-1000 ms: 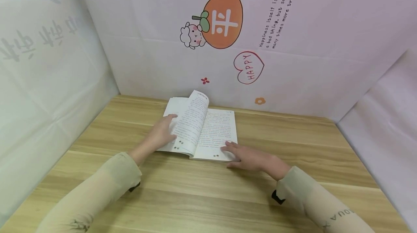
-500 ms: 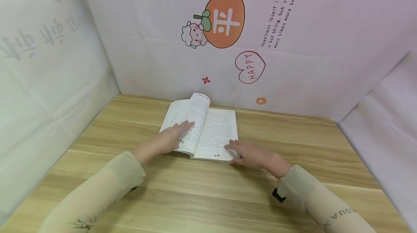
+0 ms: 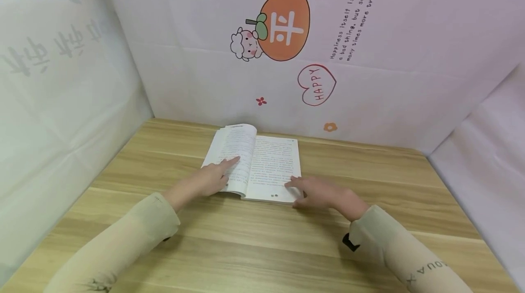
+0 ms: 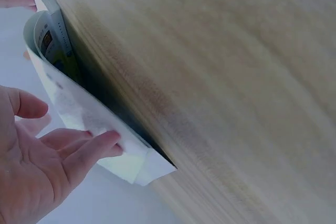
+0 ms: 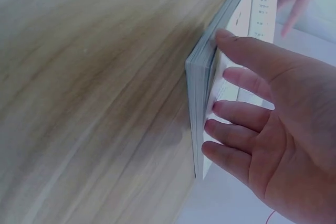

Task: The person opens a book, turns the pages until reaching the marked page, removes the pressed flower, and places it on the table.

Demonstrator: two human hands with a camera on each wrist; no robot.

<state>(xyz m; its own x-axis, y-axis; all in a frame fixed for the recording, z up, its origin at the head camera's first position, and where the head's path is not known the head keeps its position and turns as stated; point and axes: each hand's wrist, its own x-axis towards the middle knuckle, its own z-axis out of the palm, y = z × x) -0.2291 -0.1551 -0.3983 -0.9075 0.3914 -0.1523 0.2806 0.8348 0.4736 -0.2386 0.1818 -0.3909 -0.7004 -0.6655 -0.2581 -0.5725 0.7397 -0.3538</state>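
An opened paperback book (image 3: 275,156) with printed text lies on the wooden table near the back wall. My left hand (image 3: 212,179) is over its left page, the index finger stretched out across the print. From the left wrist view, the other fingers of that hand (image 4: 44,163) lie loosely bent at the page, whose inner part arches up near the spine. At the lower right corner rests my right hand (image 3: 319,192), fingers on the right page. In the right wrist view its thumb (image 5: 236,45) sits at the book's near edge, over the page block (image 5: 197,93).
The wood-grain table (image 3: 254,247) spreads out in front of the book. White printed cloth walls (image 3: 197,79) enclose it at the back and both sides. A dark band (image 3: 350,242) shows under the right sleeve.
My left hand has moved right over the left page. The raised, curled page has come down flatter to the left. My right hand has stayed nearly in place at the corner.
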